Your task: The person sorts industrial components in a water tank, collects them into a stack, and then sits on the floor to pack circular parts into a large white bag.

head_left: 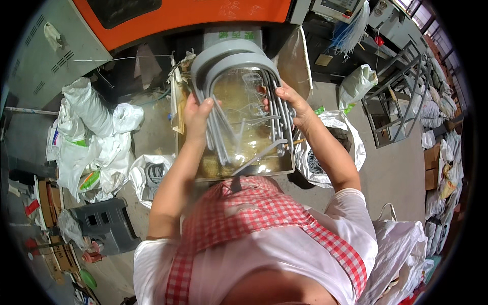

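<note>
Between my hands is a stack of several grey U-shaped plastic frames (231, 63), nested together with the curved ends pointing away from me. My left hand (197, 116) grips the left legs, thumb on top. On the other side my right hand (296, 105) is closed round the right legs, its fingers partly hidden behind them. Thin grey rods (254, 157) stick out at angles near the legs' ends. Beneath the frames is a rectangular bin (203, 175) with a yellowish, shiny inside; I cannot tell whether that is liquid or plastic film.
An orange machine (193, 20) stands at the far side. White sacks (94, 152) are piled at the left, above a dark grey plastic stool (107, 226). Open sacks (356, 147) flank the bin. At the right are a metal rack (373, 119) and a large white bag (396, 249).
</note>
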`<state>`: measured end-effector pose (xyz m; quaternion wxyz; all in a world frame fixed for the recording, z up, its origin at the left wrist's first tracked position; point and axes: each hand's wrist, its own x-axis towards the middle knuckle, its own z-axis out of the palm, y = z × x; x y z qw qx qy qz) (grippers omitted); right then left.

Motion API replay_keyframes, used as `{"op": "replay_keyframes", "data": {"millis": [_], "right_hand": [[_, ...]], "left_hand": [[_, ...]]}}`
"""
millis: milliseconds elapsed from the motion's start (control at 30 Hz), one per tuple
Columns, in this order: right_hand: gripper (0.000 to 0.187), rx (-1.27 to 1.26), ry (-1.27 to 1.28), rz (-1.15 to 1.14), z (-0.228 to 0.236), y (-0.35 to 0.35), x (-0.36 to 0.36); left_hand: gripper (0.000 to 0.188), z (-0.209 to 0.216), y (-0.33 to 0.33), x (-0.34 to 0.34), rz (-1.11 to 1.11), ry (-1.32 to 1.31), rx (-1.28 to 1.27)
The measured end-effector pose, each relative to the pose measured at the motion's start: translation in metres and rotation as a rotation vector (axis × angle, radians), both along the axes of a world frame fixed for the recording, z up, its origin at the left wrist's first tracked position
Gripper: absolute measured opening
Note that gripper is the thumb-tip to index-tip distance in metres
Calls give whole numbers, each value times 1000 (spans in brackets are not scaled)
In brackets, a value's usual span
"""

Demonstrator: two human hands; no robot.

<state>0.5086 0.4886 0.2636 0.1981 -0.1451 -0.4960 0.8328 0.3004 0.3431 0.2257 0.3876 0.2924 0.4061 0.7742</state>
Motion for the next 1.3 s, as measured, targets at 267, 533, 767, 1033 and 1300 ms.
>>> {"op": "replay_keyframes", "data": {"millis": [267,533,767,1033,1300], "right_hand": [[71,-14,-18,-125,3,-12,-13],[104,-347,464,321,-9,-65,-35],[85,-9,285,205,-30,-92,-57],[38,-531,123,274,-66,-113,-57],[16,-288,-184,367,-76,-101,-28]], "left_hand": [[16,-4,-7,3,-111,-258,-444],[27,-23,-16,-4,-97,-619,-261],[30,-50,-43,-6,-98,-768,-235],[25,-70,-54,-48,132,-458,-249],[24,-48,-55,-73,182,-179,-351]]}}
